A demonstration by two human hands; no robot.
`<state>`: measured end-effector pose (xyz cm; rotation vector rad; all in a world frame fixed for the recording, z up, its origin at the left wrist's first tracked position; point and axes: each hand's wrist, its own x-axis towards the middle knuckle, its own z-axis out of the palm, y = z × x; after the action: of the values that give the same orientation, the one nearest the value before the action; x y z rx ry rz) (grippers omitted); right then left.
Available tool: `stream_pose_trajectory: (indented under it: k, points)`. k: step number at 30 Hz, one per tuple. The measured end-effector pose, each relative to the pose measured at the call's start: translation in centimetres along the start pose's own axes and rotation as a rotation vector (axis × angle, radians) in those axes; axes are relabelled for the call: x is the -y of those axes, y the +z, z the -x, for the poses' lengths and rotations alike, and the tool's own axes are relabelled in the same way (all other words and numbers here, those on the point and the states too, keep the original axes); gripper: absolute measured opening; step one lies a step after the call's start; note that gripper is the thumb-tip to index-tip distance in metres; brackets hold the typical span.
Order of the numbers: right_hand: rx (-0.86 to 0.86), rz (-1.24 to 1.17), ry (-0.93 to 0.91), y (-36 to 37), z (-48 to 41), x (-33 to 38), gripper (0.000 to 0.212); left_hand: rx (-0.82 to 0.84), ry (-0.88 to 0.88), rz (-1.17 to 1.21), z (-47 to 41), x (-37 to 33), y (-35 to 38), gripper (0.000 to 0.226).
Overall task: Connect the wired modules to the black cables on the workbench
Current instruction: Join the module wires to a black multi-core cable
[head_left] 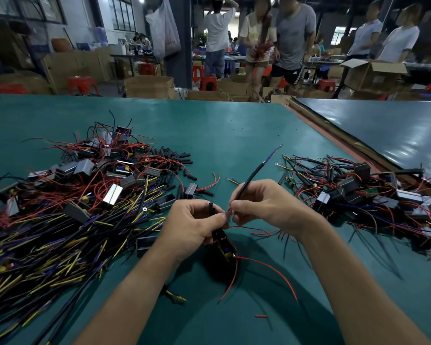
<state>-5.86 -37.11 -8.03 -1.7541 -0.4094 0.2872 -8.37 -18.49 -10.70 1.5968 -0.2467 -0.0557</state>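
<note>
Workbench [234, 125] — green mat, busy workshop

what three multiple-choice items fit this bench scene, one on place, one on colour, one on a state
1. Where is the heap of loose black cables? A on the floor; B left of the hands; C in a box
2. What colour are the wires trailing from the held module? A white; B green; C red
3. What is the right hand doing? A pinching a black cable; B lying flat; C hanging idle
B: it covers the bench's left side. C: red strands curve below the left hand. A: its fingers close on the cable.
</note>
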Motion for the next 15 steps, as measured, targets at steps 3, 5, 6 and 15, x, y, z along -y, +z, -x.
stream_pose_trajectory:
  k: [3, 5, 6, 15]
  points:
    - [0.004, 0.017, -0.001, 0.13, -0.07, 0.07, 0.01, -0.001, -0.008, -0.005, -0.14, 0.14, -0.03, 0.012]
    - [0.009, -0.001, 0.009, 0.23, -0.11, 0.07, 0.008, -0.005, -0.016, -0.01, -0.21, 0.21, -0.05, 0.013]
    - [0.015, -0.001, 0.015, 0.28, -0.13, 0.09, 0.007, -0.007, -0.021, -0.009, -0.2, 0.22, -0.05, 0.013]
    - [-0.109, -0.081, 0.008, -0.25, -0.08, -0.15, 0.012, -0.024, -0.068, 0.006, -0.29, -0.03, -0.32, 0.003]
